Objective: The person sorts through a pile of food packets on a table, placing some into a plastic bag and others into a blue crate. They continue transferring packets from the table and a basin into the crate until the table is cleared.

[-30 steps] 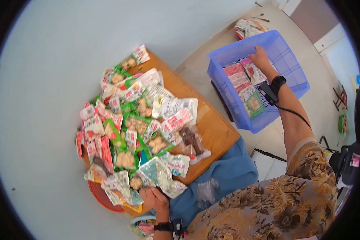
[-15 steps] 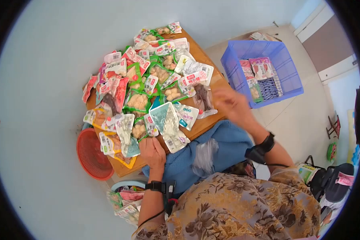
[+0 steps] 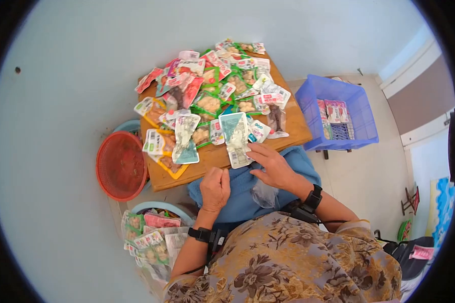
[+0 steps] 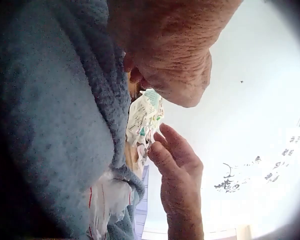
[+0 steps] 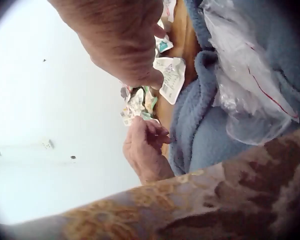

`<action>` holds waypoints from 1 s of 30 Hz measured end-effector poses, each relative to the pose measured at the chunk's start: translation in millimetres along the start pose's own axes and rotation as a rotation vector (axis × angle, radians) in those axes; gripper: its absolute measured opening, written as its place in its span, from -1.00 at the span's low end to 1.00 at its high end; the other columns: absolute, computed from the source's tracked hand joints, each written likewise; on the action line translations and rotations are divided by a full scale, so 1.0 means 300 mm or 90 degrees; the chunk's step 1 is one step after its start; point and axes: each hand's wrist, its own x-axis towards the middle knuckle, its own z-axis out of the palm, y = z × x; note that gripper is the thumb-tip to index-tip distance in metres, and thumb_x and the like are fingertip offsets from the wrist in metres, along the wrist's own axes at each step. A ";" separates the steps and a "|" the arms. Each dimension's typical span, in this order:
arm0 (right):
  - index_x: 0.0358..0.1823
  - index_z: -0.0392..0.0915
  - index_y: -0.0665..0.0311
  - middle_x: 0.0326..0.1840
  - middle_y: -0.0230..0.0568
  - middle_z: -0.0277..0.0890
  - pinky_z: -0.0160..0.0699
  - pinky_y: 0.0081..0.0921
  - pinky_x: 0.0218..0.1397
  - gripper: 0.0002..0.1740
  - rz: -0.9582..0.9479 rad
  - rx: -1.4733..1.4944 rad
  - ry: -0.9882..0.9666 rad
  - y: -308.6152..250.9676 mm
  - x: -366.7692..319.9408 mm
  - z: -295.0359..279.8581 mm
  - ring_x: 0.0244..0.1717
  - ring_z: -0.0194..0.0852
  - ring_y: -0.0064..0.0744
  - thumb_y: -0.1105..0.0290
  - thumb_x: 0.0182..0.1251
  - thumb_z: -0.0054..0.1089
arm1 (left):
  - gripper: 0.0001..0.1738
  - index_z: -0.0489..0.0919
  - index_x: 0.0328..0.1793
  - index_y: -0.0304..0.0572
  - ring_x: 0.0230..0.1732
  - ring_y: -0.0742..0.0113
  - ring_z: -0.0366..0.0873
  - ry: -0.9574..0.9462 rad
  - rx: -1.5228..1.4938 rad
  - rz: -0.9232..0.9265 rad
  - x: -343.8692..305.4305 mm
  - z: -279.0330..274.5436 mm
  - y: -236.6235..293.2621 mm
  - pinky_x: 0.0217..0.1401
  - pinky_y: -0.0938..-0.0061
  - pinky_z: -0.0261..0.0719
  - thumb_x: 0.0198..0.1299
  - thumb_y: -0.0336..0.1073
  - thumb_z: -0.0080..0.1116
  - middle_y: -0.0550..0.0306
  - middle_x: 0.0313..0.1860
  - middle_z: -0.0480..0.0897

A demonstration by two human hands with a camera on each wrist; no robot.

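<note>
Item inspected: the teal-topped packet [image 3: 235,139], lying on the wooden table [image 3: 297,130] with its lower end at the near edge. Clock centred on it, twelve towards the far end of the table.

The right hand [image 3: 276,169], at four o'clock, has its fingers extended and parted from the thumb; a fingertip meets the packet's side, without a pinch. The left hand [image 3: 216,191], between six and seven, is curled in, with nothing seen in it.

Risks, in my judgement: a push towards six could tip the packet off the edge, its film being slick. A pull could drag neighbours in the overlapping pile [image 3: 207,103], nine round to one o'clock. The yellow-edged packet [image 3: 177,169], at eight, sits at the rim and could be knocked off by a passing forearm.

Materials: glossy, creased film, some pouches bulging with pale, knobbly contents. The table is smooth, squared and brown. Nearby, the blue cloth [image 3: 301,164] is thick and napped; the clear plastic bag [image 3: 264,196], at five, is thin and crumpled.

Further out: a round, perforated red basket [image 3: 119,166] past eight; a ribbed, rectangular blue crate [image 3: 364,111] between two and three, containing flat pink-and-white packets [image 3: 335,110].
</note>
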 end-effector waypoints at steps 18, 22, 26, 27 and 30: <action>-0.10 0.63 0.30 -0.14 -0.08 0.61 0.63 -0.27 -0.10 -0.72 0.114 -0.002 0.004 0.094 -0.192 0.000 -0.14 0.61 -0.03 0.51 0.12 0.37 | -0.64 0.32 -0.53 -0.35 -0.59 0.17 0.23 -0.022 -0.061 -0.117 -0.093 -0.160 0.026 -0.49 0.31 0.24 0.29 -0.43 0.18 0.00 -0.61 0.29; -0.05 0.62 0.28 -0.03 -0.07 0.59 0.61 -0.26 0.00 -0.64 0.051 -0.063 0.015 0.091 -0.252 0.020 -0.03 0.58 -0.03 0.48 0.06 0.42 | -0.74 0.46 -0.47 -0.37 -0.58 0.16 0.37 -0.159 -0.098 -0.051 -0.083 -0.041 0.084 -0.48 0.35 0.33 0.25 -0.43 0.22 -0.01 -0.58 0.42; 0.00 0.62 0.25 0.07 -0.11 0.56 0.57 -0.24 0.11 -0.55 0.074 -0.087 -0.068 0.096 -0.281 0.010 0.10 0.52 -0.03 0.42 0.00 0.47 | -0.90 0.60 -0.28 -0.36 -0.42 0.03 0.58 -0.303 -0.189 -0.100 -0.081 0.035 0.166 -0.34 0.34 0.52 0.19 -0.44 0.25 -0.08 -0.40 0.60; 0.00 0.62 0.24 0.08 -0.13 0.56 0.57 -0.24 0.12 -0.54 0.069 -0.081 -0.099 0.100 -0.289 0.005 0.11 0.52 -0.04 0.40 -0.01 0.47 | -0.86 0.61 -0.17 -0.36 -0.30 -0.05 0.62 -0.314 -0.179 -0.060 -0.094 0.062 0.150 -0.23 0.32 0.57 0.18 -0.45 0.25 -0.13 -0.28 0.63; 0.00 0.63 0.22 0.06 -0.17 0.56 0.56 -0.23 0.12 -0.54 0.035 -0.104 -0.171 0.088 -0.298 -0.019 0.11 0.51 -0.05 0.40 -0.02 0.47 | -0.68 0.58 0.06 -0.39 -0.02 -0.20 0.64 -0.383 -0.177 -0.051 -0.091 0.080 0.140 0.00 0.22 0.61 0.14 -0.49 0.22 -0.25 -0.02 0.65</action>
